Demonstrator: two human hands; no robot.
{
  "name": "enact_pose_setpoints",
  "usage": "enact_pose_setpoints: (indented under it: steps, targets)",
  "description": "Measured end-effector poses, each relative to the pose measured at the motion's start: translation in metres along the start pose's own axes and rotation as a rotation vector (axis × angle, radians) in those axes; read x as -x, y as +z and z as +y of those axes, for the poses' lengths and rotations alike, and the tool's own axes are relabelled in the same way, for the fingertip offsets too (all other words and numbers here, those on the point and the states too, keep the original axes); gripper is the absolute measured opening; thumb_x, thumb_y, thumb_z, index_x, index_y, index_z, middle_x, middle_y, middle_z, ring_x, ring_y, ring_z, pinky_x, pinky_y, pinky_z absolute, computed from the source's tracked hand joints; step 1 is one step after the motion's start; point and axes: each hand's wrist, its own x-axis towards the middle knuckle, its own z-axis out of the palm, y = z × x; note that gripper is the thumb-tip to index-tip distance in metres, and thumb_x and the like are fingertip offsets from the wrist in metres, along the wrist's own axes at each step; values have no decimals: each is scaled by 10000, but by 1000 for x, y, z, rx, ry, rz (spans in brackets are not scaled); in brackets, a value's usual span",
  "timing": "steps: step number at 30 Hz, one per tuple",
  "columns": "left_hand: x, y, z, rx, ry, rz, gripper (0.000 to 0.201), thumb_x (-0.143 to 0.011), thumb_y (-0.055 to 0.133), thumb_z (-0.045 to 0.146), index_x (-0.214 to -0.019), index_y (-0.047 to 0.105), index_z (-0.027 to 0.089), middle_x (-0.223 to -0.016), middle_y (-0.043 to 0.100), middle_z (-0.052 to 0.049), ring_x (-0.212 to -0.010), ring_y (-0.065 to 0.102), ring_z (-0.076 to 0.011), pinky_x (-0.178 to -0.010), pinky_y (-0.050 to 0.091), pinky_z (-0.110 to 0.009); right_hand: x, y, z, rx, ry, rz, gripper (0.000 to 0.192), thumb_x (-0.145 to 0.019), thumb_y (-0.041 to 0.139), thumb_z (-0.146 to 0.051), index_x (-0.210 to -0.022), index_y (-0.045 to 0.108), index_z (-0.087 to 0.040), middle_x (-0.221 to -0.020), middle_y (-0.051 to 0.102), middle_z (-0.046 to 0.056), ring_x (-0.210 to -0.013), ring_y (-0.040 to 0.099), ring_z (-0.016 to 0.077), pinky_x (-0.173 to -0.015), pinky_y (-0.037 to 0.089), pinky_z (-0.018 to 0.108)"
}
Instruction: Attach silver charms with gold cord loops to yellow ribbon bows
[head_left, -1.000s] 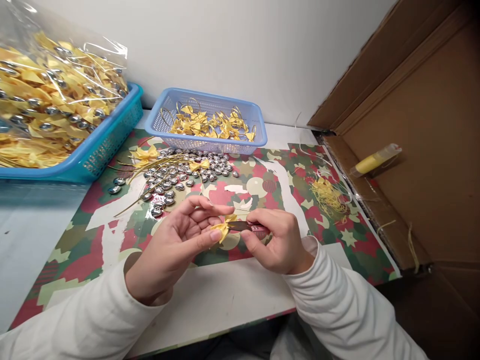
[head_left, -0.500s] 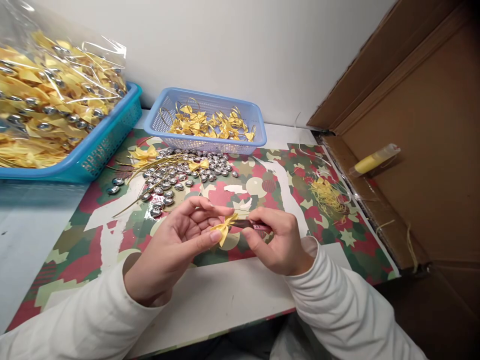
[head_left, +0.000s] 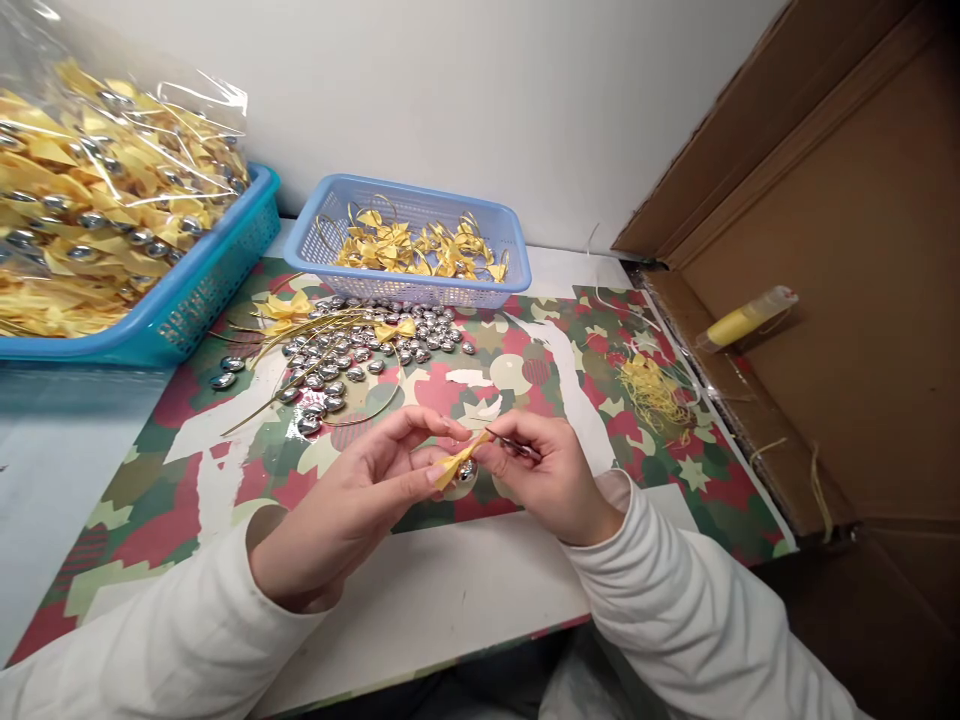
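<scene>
My left hand (head_left: 360,500) pinches a small yellow ribbon bow (head_left: 454,464) between thumb and fingertips above the patterned mat. A silver bead (head_left: 466,472) shows just under the bow. My right hand (head_left: 544,480) meets the bow from the right and grips a thin dark tool (head_left: 508,445), whose tip points at the bow. Both hands hover near the table's front, close together.
Loose silver beads (head_left: 352,350) and gold strings lie on the camouflage mat (head_left: 225,470). Behind stand a light blue basket (head_left: 409,245) of yellow bows and a teal basket (head_left: 187,295) with a bagged heap. Yellow thread scraps (head_left: 656,390) and a cardboard box (head_left: 825,300) are on the right.
The right hand has turned and drawn closer to the bow, so less of the tool shows. The bow tilted and a silver bead now appears beneath it.
</scene>
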Motion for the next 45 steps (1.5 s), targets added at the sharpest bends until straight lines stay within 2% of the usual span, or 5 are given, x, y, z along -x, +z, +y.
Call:
enact_pose_setpoints:
  steps: [8, 16, 34, 41, 45]
  targets:
    - [2, 2, -9, -409, 214, 139, 183, -809, 728, 282, -955, 634, 226, -924, 600, -22, -791, 597, -130, -635, 533, -192, 1, 2, -2, -6, 0, 62, 168, -820, 660, -251, -695, 589, -165, -521, 394, -78, -461, 295, 49, -424, 257, 190]
    - [-5, 5, -6, -162, -9, 160, 347, -750, 790, 318, -961, 537, 206, -731, 673, 24, -642, 655, -112, -614, 571, -207, 4, 5, 1, 104, -122, 126, 168, -813, 684, -225, -676, 616, -156, -512, 424, -78, -463, 303, 43, -446, 285, 187]
    - [4, 9, -10, -381, 302, 225, 213, -780, 758, 256, -733, 553, 224, -648, 580, 43, -557, 598, -111, -529, 521, -210, 7, 8, -2, 82, -39, 168, 232, -839, 637, -287, -655, 548, -177, -495, 357, -83, -437, 279, 51, -414, 266, 200]
    - [4, 8, -8, -382, 309, 219, 154, -768, 769, 261, -755, 621, 218, -739, 660, -5, -681, 644, -159, -590, 546, -238, -5, -7, -3, 162, -28, 532, 277, -835, 605, -352, -633, 499, -194, -512, 390, -57, -468, 349, 74, -424, 330, 204]
    - [3, 6, -7, -440, 274, 211, 111, -790, 740, 281, -804, 643, 230, -778, 676, -8, -672, 630, -161, -594, 524, -253, -13, -15, -3, 153, 44, 442, 270, -786, 656, -381, -646, 554, -174, -546, 464, -38, -507, 405, 82, -442, 367, 205]
